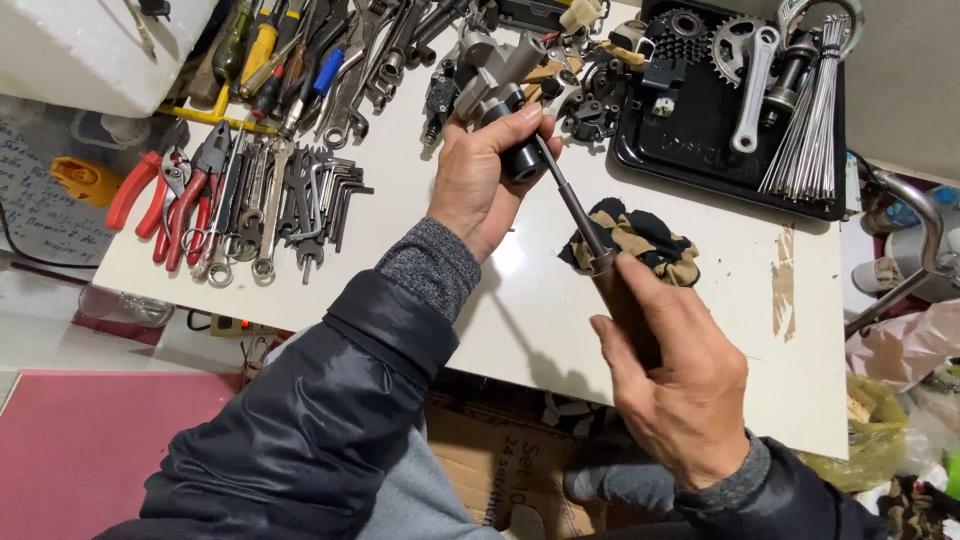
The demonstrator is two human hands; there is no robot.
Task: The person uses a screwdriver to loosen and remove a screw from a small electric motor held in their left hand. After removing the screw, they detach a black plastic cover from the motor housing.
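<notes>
One black tray — sprockets, spokes inside.

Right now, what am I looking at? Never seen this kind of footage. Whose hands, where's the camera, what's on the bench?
There is one picture, from a camera worn on a person's head, looking down at their own bare hands; no robot is involved. The left hand has its grip around a grey metal part with a black cylinder end. The right hand holds a dark-handled screwdriver, its tip at that part. On the white table lie red-handled pliers, wrenches, a camouflage rag and a black tray with a sprocket, a crank and spokes.
</notes>
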